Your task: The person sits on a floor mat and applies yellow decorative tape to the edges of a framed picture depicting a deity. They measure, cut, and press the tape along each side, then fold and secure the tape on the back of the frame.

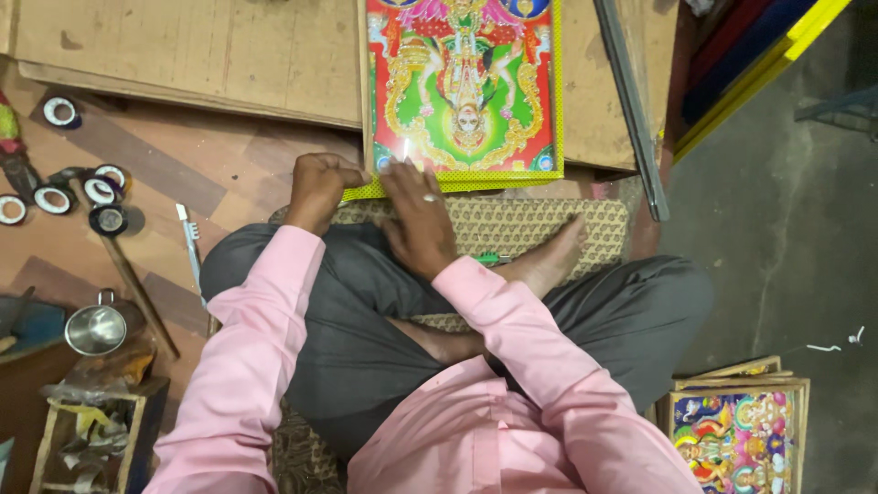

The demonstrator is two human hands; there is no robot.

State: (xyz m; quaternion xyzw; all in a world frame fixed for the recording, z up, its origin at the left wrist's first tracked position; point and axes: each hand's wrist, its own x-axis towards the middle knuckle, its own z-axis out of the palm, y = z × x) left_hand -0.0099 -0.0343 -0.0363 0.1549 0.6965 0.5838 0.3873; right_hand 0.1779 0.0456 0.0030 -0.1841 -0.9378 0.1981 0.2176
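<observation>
Both hands meet the picture's (462,91) near edge: left hand (317,187) fisted, right hand (419,220) flat.

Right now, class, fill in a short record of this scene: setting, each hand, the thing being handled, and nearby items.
Setting: a person in a pink shirt sits cross-legged on a woven mat on the floor.
Left hand: curled at the picture's lower left corner.
Right hand: flat, fingers on the picture's bottom edge.
Handled thing: colourful glossy picture lying on a wooden board.
Nearby: tape rolls, small metal pot, stacked framed pictures.
</observation>
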